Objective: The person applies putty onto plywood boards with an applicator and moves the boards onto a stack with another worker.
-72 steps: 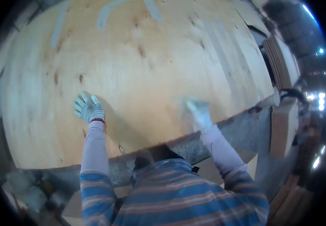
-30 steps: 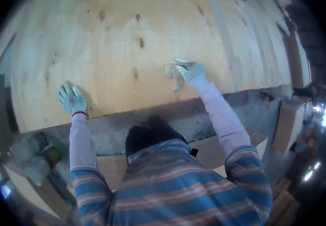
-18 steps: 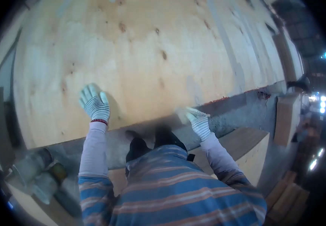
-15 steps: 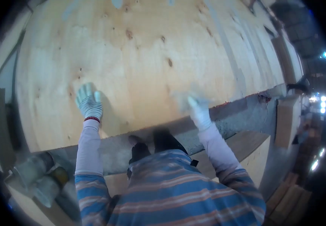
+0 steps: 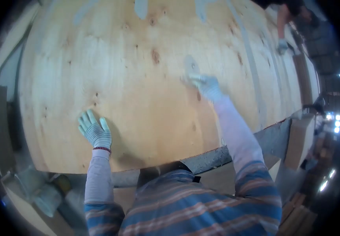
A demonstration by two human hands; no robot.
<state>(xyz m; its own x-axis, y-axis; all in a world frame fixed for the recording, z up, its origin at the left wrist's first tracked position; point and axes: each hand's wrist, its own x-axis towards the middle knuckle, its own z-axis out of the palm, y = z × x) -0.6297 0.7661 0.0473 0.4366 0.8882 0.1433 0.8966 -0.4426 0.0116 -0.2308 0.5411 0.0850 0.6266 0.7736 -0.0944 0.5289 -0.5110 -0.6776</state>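
Note:
My left hand (image 5: pixel 95 131), in a striped white work glove, lies flat on a large plywood sheet (image 5: pixel 130 98) with its fingers spread. My right hand (image 5: pixel 209 88), gloved as well, is closed around what looks like a putty knife (image 5: pixel 186 80), thin and blurred by motion. The blade is low over the board or touching it; I cannot tell which. Just beyond it, a grey filler patch (image 5: pixel 190 63) surrounds a small spot in the wood. Dark knots and grey filler streaks (image 5: pixel 248 51) mark the sheet.
Another person's gloved hand (image 5: pixel 283 46) is at the sheet's far right edge. Containers (image 5: pixel 46 196) stand at lower left. A timber block (image 5: pixel 299 141) stands on the right, and stacked boards (image 5: pixel 297 214) lie at lower right.
My right hand has moved farther onto the sheet, up from its near edge. A grey patch now shows beside it. The view has shifted, and another person has appeared at upper right.

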